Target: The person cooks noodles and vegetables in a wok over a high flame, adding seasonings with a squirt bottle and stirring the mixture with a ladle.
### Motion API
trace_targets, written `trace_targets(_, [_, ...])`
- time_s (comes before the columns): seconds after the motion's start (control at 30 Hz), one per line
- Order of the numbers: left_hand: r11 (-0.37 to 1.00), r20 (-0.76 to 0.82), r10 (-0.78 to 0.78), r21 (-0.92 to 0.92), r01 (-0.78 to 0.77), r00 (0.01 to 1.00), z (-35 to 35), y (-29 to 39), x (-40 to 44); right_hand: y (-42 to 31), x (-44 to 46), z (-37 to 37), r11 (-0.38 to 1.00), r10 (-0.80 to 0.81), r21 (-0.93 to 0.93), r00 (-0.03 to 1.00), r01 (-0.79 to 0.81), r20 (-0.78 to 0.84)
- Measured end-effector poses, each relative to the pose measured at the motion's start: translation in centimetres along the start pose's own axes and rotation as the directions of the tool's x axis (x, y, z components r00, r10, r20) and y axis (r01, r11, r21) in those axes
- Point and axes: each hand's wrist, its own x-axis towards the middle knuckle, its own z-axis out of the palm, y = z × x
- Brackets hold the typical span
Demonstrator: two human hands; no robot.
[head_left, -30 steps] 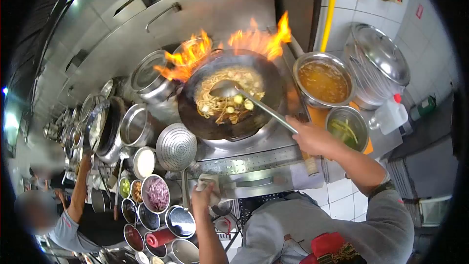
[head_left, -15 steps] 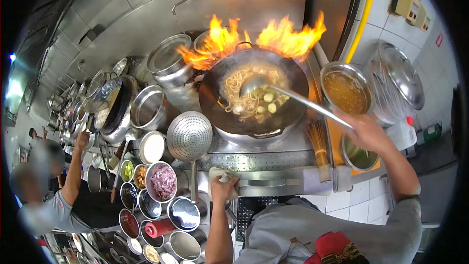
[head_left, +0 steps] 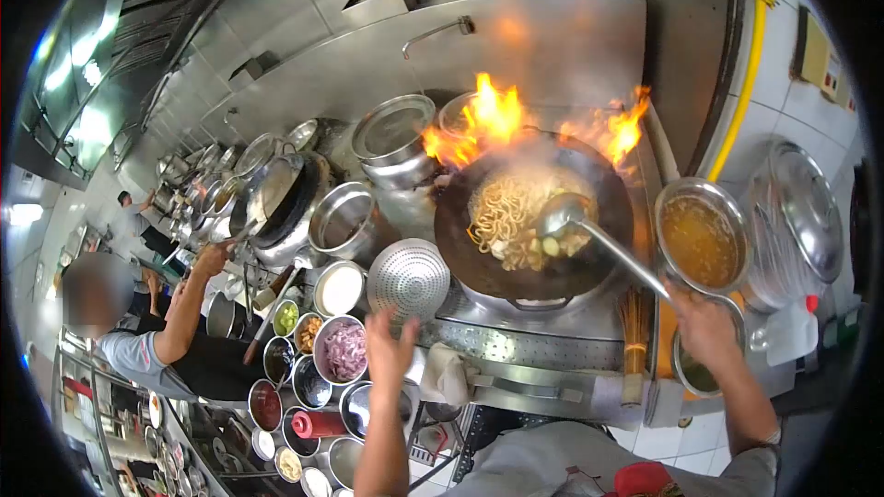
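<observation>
My right hand [head_left: 704, 324] is closed round the handle of a long metal ladle [head_left: 622, 256]. The ladle's bowl rests in the right part of the dark wok [head_left: 456, 244], among thick noodles [head_left: 502, 207] and pale green vegetable slices in broth. Steam rises there, and flames [head_left: 497, 118] burn behind the rim. My left hand [head_left: 390, 342] is raised with fingers apart and nothing in it. It is in front of the perforated strainer [head_left: 409, 276], whose handle it hides. A crumpled white cloth [head_left: 446, 375] lies on the stove's front edge, right of that hand.
Left of my hand are a bowl of chopped purple onion [head_left: 343, 352], a red bottle [head_left: 318, 423] and several ingredient pots. A pot of brown broth [head_left: 703, 237] and a bamboo brush [head_left: 633, 350] are at right. A co-worker [head_left: 147, 350] works at another wok on the left.
My left hand has let go of the cloth at the stove edge, lifted and opened. The ladle has moved to the wok's right side. The flames are smaller, and the view has shifted left.
</observation>
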Motion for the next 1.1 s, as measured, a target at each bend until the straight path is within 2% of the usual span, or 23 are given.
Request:
trace_targets(0.03, [1.0, 0.014, 0.005, 0.013, -0.005, 1.0, -1.2, 0.9, 3.7, -0.3, 0.3, 0.3, 0.999, -0.03, 0.018, 0.999, 0.03, -0.014])
trace_targets(0.07, [0.984, -0.05, 0.14, 0.117, -0.134, 0.989, -1.0, 0.0, 7.7, -0.7, 0.5, 0.6, 0.998, -0.059, 0.035, 0.998, 0.06, -0.028])
trace_targets(0.13, [0.964, -0.076, 0.242, 0.128, -0.231, 0.967, -0.5, -0.3, 15.5, -1.8, 1.0, 0.5, 0.995, -0.08, 0.052, 0.997, 0.081, -0.023])
trace_targets(0.17, [0.955, -0.019, 0.222, 0.208, -0.213, 0.975, 0.7, -1.8, 19.8, -2.2, 1.0, 0.3, 0.994, -0.075, 0.081, 0.997, 0.075, -0.002])
trace_targets(0.2, [0.911, -0.013, 0.297, 0.304, -0.279, 0.955, 1.8, -3.3, 23.6, -2.5, 1.0, 0.0, 0.992, -0.069, 0.107, 0.998, 0.066, 0.016])
trace_targets(0.23, [0.894, 0.017, 0.276, 0.362, -0.263, 0.961, 3.4, -5.2, 27.3, -2.9, 0.8, -0.2, 0.99, -0.059, 0.128, 0.998, 0.054, 0.037])
trace_targets(0.3, [0.857, 0.085, 0.218, 0.46, -0.233, 0.972, 6.6, -8.6, 33.6, -3.0, -0.4, 0.5, 0.953, -0.037, 0.302, 0.999, 0.03, 0.015])
trace_targets(0.37, [0.856, 0.195, 0.021, 0.504, -0.119, 0.981, 8.7, -9.8, 38.1, -4.4, -2.1, -0.4, 0.925, 0.175, 0.328, 0.981, -0.193, 0.084])
trace_targets(0.4, [0.837, 0.189, -0.021, 0.541, -0.086, 0.982, 10.5, -11.5, 40.2, -5.0, -2.9, -0.9, 0.915, 0.205, 0.344, 0.978, -0.209, 0.049])
trace_targets(0.47, [0.815, 0.208, -0.06, 0.575, -0.072, 0.976, 12.5, -12.9, 42.6, -6.1, -4.3, -2.5, 0.897, 0.269, 0.369, 0.963, -0.243, -0.018])
trace_targets(0.53, [0.798, 0.198, -0.106, 0.601, -0.035, 0.975, 14.2, -14.2, 44.0, -7.1, -5.2, -3.9, 0.871, 0.405, 0.322, 0.913, -0.37, -0.044])
trace_targets(0.63, [0.744, 0.221, -0.155, 0.668, -0.034, 0.963, 15.9, -15.6, 45.4, -8.9, -4.3, -6.7, 0.822, 0.512, 0.299, 0.859, -0.484, -0.019])
trace_targets(0.67, [0.752, 0.213, -0.117, 0.657, -0.054, 0.97, 15.9, -15.2, 45.6, -9.3, -3.6, -7.8, 0.806, 0.535, 0.295, 0.845, -0.513, 0.006])
trace_targets(0.73, [0.77, 0.299, 0.014, 0.605, -0.201, 0.954, 14.6, -11.9, 45.4, -9.1, -1.4, -8.3, 0.949, 0.305, 0.139, 0.938, -0.284, -0.162])
trace_targets(0.77, [0.767, 0.341, 0.079, 0.58, -0.276, 0.937, 13.0, -9.6, 44.9, -10.0, 0.5, -9.3, 0.979, 0.191, 0.109, 0.968, -0.175, -0.162])
trace_targets(0.83, [0.775, 0.264, 0.224, 0.535, -0.336, 0.938, 10.0, -6.1, 43.6, -13.9, 5.6, -12.6, 0.992, -0.03, 0.117, 0.995, 0.041, -0.094])
trace_targets(0.9, [0.78, 0.138, 0.32, 0.523, -0.343, 0.937, 8.5, -5.1, 40.7, -18.8, 10.5, -14.5, 0.963, -0.196, 0.183, 0.98, 0.198, -0.029])
trace_targets(0.93, [0.78, 0.061, 0.371, 0.521, -0.347, 0.927, 7.5, -4.5, 39.5, -20.9, 13.4, -15.1, 0.92, -0.342, 0.211, 0.939, 0.329, 0.031])
trace_targets(0.97, [0.799, 0.064, 0.364, 0.491, -0.347, 0.929, 5.8, -3.2, 37.9, -22.5, 16.5, -14.8, 0.86, -0.478, 0.247, 0.875, 0.446, 0.084])
trace_targets(1.0, [0.817, 0.079, 0.355, 0.457, -0.35, 0.931, 4.0, -1.9, 35.5, -23.4, 20.4, -12.0, 0.751, -0.571, 0.449, 0.818, 0.485, 0.071])
trace_targets(1.03, [0.834, 0.097, 0.348, 0.422, -0.356, 0.932, 3.2, -1.2, 33.2, -25.8, 24.1, -9.8, 0.721, -0.562, 0.59, 0.804, 0.363, 0.192])
trace_targets(1.07, [0.829, 0.088, 0.346, 0.437, -0.348, 0.934, 3.4, -1.3, 30.9, -28.0, 28.2, -5.8, 0.536, -0.613, 0.797, 0.777, 0.278, 0.141])
trace_targets(1.1, [0.827, 0.067, 0.342, 0.452, -0.334, 0.937, 3.7, -1.3, 28.8, -31.5, 31.0, -4.7, 0.405, -0.546, 0.91, 0.775, -0.09, 0.319])
